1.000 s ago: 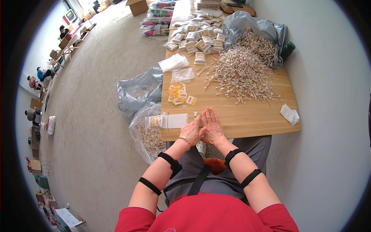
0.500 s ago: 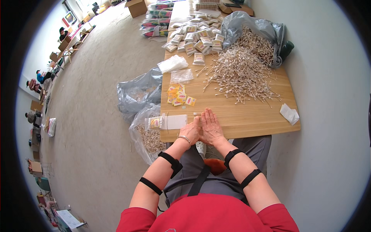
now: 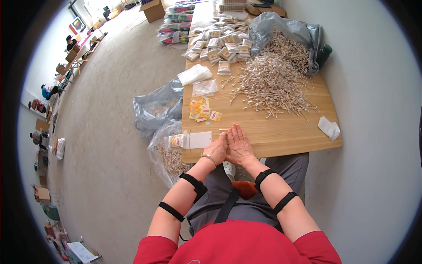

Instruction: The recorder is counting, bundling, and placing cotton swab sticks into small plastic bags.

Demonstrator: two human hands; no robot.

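Near the table's front edge, a small row of cotton swabs (image 3: 227, 138) lies between my two hands. My left hand (image 3: 216, 149) is closed at their left ends, its fingers partly hidden. Flat against their right side rests my right hand (image 3: 239, 145), fingers stretched out and side by side. One loose swab (image 3: 223, 130) lies just beyond the fingertips. Left of my left hand are a white card strip (image 3: 201, 140) and a clear bag of swabs with a yellow label (image 3: 176, 141), reaching over the table's left edge.
A big heap of loose swabs (image 3: 272, 83) spills from a grey plastic bag (image 3: 281, 24) on the right. Yellow labels (image 3: 200, 109), clear bags (image 3: 205, 88) and many filled packs (image 3: 224, 48) lie farther back. Crumpled tissue (image 3: 329, 128) sits at right; plastic bags (image 3: 158, 105) stand beside the table.
My hands stay pressed around the swabs with hardly any movement. The whole view has shifted very slightly.
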